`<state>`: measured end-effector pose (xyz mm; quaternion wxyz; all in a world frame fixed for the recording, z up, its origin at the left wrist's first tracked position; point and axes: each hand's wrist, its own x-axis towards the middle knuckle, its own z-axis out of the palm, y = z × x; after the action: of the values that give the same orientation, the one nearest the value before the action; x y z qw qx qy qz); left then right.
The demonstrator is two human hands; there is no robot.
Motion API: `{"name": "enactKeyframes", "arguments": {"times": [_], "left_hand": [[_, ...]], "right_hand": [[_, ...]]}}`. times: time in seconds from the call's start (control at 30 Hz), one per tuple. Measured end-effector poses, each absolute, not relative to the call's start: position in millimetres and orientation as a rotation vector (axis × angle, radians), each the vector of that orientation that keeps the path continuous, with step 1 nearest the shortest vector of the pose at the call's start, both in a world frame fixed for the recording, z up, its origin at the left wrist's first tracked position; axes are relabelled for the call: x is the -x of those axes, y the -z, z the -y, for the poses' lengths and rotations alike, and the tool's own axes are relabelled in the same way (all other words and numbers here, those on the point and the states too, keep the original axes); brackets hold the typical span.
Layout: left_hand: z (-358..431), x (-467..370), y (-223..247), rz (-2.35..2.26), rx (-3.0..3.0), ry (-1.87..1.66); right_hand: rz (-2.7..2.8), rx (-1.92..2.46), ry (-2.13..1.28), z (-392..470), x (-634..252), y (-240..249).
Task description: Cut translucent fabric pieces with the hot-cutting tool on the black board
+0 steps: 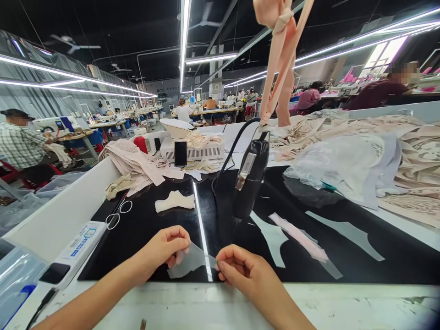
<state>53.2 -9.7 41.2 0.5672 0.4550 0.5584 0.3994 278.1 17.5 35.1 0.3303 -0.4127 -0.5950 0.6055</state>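
Between my hands a sheer, whitish cut piece of fabric point(192, 263) is held just over the black work surface point(137, 247). My left hand point(172, 247) pinches its upper left part between thumb and fingers. At the right tip, my right hand point(235, 266) closes thumb and fingertips on the narrow end. Beyond the hands, a black handheld tool point(252, 178) hangs nose down from peach fabric straps point(280, 68). Sheer pale pieces point(271, 238) and a pink strip point(302, 238) lie to the right. A small cream stack of cut pieces point(175, 201) lies ahead of my left hand.
White-handled scissors point(119, 214) and a white box-shaped device point(82, 247) lie at the left. Beige fabric piles point(137, 160) and a phone point(180, 153) stand at the back. Clear plastic with fabric point(340, 165) covers the right side. A black cable point(233, 146) runs behind the hanging tool.
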Motion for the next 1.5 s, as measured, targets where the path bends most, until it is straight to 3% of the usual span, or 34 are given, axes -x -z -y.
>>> {"name": "enactKeyframes", "arguments": {"times": [0.47, 0.73, 1.0, 1.3, 1.5], "left_hand": [[2.4, -45.6, -41.9, -1.465, -1.233, -0.86], [-15.0, -44.0, -33.3, -1.622, -1.58, -0.912], [-15.2, -37.0, -21.5, -1.675, -1.533, -0.997], [-13.1, -31.0, -5.3, -1.688, -1.34, -1.037], [-7.5, -35.7, -3.3, -1.704, -1.298, -1.132]], "right_hand": [[1.845, 1.1, -1.364, -14.1, -272.2, -32.1], [2.212, 1.173, -0.639, -26.3, -272.1, -17.4], [2.274, 1.218, -0.392, -19.4, -294.4, -18.6], [2.094, 1.566, -0.004, -58.5, -386.8, -27.5], [2.044, 1.739, 0.118, -84.1, -386.3, -28.8]]}}
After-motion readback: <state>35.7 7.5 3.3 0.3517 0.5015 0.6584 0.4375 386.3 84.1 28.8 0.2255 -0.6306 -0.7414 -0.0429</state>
